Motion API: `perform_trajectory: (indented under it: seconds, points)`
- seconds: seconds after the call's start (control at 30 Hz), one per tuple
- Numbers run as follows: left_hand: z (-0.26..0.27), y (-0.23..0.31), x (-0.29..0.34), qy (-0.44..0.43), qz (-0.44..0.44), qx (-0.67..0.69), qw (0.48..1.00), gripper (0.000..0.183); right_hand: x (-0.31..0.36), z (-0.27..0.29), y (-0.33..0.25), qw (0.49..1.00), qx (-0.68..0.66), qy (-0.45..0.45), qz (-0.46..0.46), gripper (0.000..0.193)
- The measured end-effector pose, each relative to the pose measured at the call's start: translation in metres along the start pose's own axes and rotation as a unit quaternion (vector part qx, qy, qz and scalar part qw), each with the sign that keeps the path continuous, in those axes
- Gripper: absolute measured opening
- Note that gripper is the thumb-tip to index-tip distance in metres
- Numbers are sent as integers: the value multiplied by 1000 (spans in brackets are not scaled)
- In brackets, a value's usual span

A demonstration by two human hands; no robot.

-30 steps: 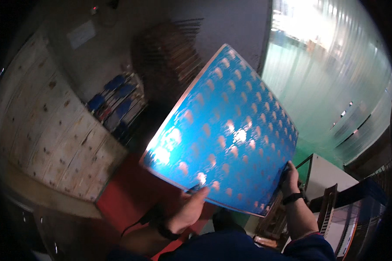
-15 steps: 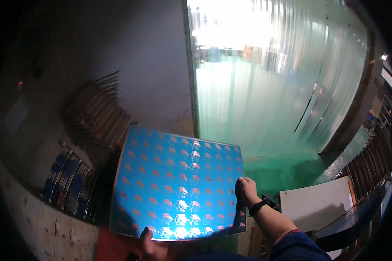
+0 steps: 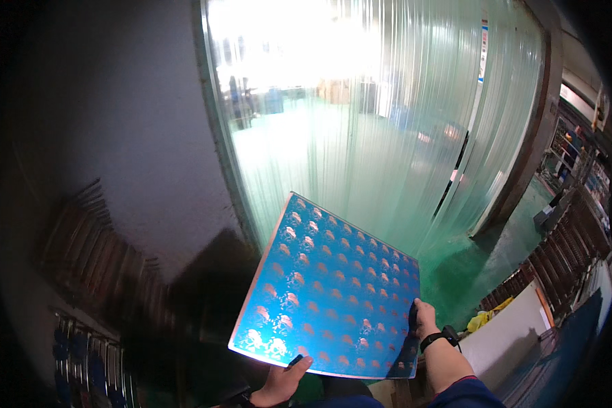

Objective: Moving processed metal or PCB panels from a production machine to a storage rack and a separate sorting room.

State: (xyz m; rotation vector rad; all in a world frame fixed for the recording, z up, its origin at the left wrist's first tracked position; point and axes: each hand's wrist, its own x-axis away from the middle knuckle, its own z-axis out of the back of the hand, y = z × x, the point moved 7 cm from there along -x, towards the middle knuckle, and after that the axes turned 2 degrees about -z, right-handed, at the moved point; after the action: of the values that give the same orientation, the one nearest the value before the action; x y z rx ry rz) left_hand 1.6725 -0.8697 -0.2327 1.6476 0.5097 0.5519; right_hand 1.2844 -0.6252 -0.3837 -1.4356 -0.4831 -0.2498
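A flat rectangular panel [image 3: 340,292], blue with rows of small copper-coloured motifs, is held tilted in front of me. My left hand [image 3: 283,383] grips its near edge, with the thumb on the upper face and the other fingers hidden beneath. At the right edge, my right hand [image 3: 426,318] is closed on the panel, its fingers partly out of sight. A dark band sits on the right wrist. Bright light glares off the panel's near left corner.
A doorway hung with a clear plastic strip curtain [image 3: 387,149] stands ahead. Dark slatted racks [image 3: 95,251] line the left wall, and another slatted rack [image 3: 557,251] is at right. A white board [image 3: 503,333] and a yellow cloth-like item [image 3: 486,316] lie near my right arm.
The view has swung right, so the doorway sits further left. The panel has turned clockwise and shifted right in view, still held by both hands. More of the right-hand passage shows.
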Motion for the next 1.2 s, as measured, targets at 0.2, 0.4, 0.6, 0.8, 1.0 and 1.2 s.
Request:
perform_trajectory:
  seconds: [0.2, 0.4, 0.6, 0.8, 1.0, 1.2]
  points:
    - [-49, 10, -156, -20, -38, -66, 997, 15, -142, -29, -75, 998, -7, -50, -44, 23]
    - [-72, 26, -255, 128, 5, -5, 992, 29, -245, -79, -131, 990, 50, -117, -52, 23]
    - [-76, 43, -191, 184, -30, 47, 981, 26, -146, -58, -143, 985, 19, -122, -118, 22]
    - [-80, 82, -194, 149, -73, 45, 985, 25, -154, -40, -137, 995, -19, -71, -66, 21]
    - [-90, 82, -373, -9, -154, -58, 986, 24, -207, -108, -183, 943, -296, -129, -77, 32]
    - [-122, 81, -563, -158, -63, -35, 985, 29, -356, -130, -168, 933, -346, -102, 9, 47]
